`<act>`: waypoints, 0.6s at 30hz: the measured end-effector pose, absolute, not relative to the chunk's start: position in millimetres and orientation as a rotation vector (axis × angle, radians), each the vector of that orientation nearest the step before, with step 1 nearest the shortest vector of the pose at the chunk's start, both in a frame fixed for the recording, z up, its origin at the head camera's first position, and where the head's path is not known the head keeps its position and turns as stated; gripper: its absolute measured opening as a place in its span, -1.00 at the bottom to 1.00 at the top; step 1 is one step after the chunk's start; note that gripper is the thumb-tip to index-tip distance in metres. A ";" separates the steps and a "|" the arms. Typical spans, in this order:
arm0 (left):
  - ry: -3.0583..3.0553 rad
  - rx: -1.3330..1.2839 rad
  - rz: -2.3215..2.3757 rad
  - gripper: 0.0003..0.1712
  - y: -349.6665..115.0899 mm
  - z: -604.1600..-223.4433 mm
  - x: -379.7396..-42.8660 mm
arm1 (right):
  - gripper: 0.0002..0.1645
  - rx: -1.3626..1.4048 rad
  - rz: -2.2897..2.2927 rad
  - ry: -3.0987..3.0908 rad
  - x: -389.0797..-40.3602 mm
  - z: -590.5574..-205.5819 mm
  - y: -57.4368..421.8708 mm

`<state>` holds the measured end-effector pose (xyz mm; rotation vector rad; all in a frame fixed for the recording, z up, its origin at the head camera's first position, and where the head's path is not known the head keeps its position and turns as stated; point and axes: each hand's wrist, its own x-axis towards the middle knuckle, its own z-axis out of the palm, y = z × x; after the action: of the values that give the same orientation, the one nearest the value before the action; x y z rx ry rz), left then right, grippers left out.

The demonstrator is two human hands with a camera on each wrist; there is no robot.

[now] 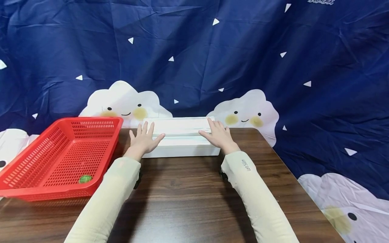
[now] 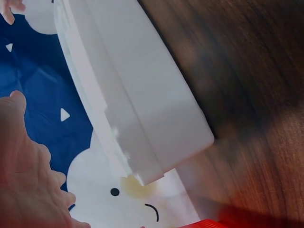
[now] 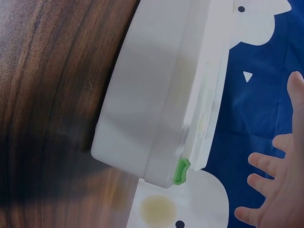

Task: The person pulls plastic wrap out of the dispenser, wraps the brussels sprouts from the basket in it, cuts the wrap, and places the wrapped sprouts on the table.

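Note:
A long white box (image 1: 182, 151) stands at the back of the table, with a pale upper panel (image 1: 182, 126) behind its front part. My left hand (image 1: 144, 141), fingers spread, is at the box's left end. At the right end is my right hand (image 1: 219, 135), its fingers also spread. In the left wrist view the left hand (image 2: 31, 175) appears apart from the box (image 2: 156, 104). The right wrist view shows the right hand (image 3: 278, 180) apart from it too, and a green clip (image 3: 181, 171) on the box's end. Neither hand holds anything.
On the left of the brown wooden table (image 1: 182, 195) stands a red plastic basket (image 1: 112, 148) with a small round green item (image 1: 85, 179) inside. A dark blue cloth (image 1: 194, 50) with clouds and white triangles hangs behind the table and along its right side.

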<state>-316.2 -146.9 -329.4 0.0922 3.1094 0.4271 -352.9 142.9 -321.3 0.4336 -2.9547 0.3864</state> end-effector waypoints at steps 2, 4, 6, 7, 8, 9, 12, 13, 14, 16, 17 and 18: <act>3.116 0.095 0.424 -0.06 -148.5 -331.4 -316.6 | -0.01 0.430 0.401 -2.949 -353.5 -322.6 144.4; 3.120 0.099 0.423 -0.05 -150.2 -333.7 -317.1 | -0.02 0.426 0.414 -2.943 -353.9 -323.9 146.1; 3.123 0.100 0.422 -0.05 -151.7 -335.8 -317.6 | -0.02 0.421 0.430 -2.937 -354.1 -325.0 147.7; 3.121 0.099 0.431 -0.04 -152.2 -336.7 -317.7 | -0.02 0.420 0.437 -2.934 -354.2 -325.6 148.6; 3.118 0.101 0.443 -0.04 -152.8 -337.7 -317.8 | -0.02 0.421 0.443 -2.932 -354.3 -326.2 149.4; 3.113 0.101 0.457 -0.04 -153.4 -338.6 -318.0 | -0.02 0.419 0.447 -2.933 -354.5 -326.9 150.4; 3.099 0.102 0.494 -0.04 -154.6 -340.7 -318.1 | -0.02 0.414 0.474 -2.934 -354.8 -328.9 153.1; 3.095 0.102 0.506 -0.04 -155.1 -341.4 -317.8 | -0.01 0.413 0.486 -2.935 -355.1 -329.6 154.1; 3.092 0.105 0.510 -0.04 -155.5 -341.9 -317.8 | -0.01 0.410 0.494 -2.937 -355.4 -330.5 155.1; 3.090 0.110 0.519 -0.05 -156.3 -342.9 -317.4 | 0.00 0.404 0.508 -2.937 -355.9 -332.2 157.0; 3.090 0.114 0.521 -0.05 -156.9 -343.5 -317.3 | 0.00 0.408 0.518 -2.933 -356.0 -332.8 158.0; 3.090 0.116 0.527 -0.06 -157.4 -343.9 -317.2 | 0.00 0.413 0.529 -2.928 -356.2 -333.6 159.0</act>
<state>-317.2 -157.4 -343.9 0.1164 3.0904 0.5267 -356.2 159.0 -333.6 0.4133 -2.9280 0.5289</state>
